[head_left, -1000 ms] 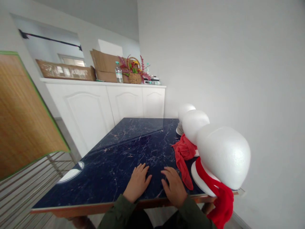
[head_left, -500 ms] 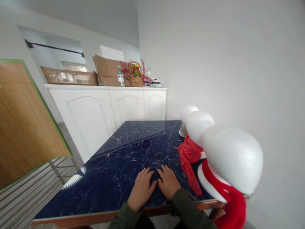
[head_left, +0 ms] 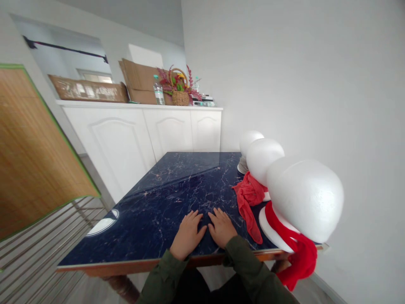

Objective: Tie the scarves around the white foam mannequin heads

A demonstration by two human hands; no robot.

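Observation:
My left hand [head_left: 189,234] lies palm down on the dark blue marbled table [head_left: 152,215], its fingers spread and nothing in it. Beside it my right hand [head_left: 222,227] rests flat in the same way, fingers apart, the two hands not touching. Right of my right hand a coral-red scarf [head_left: 249,198] hangs from a white foam head [head_left: 265,161] onto the tabletop. The nearest, larger foam head [head_left: 308,196] wears a bright red scarf [head_left: 297,249] that drops over the table's front edge. A third foam head [head_left: 250,141] with something grey round its neck stands farthest back.
Behind the table a white cabinet [head_left: 126,135] carries cardboard boxes [head_left: 91,89], a water bottle [head_left: 158,93] and a flower basket [head_left: 180,98]. At the left are a bamboo mat [head_left: 38,156] and a metal rack [head_left: 41,236]. A wall rises on the right.
The view has tilted slightly down, so the table, cabinet and foam heads sit higher in the picture. Both hands remain flat at the same place on the table.

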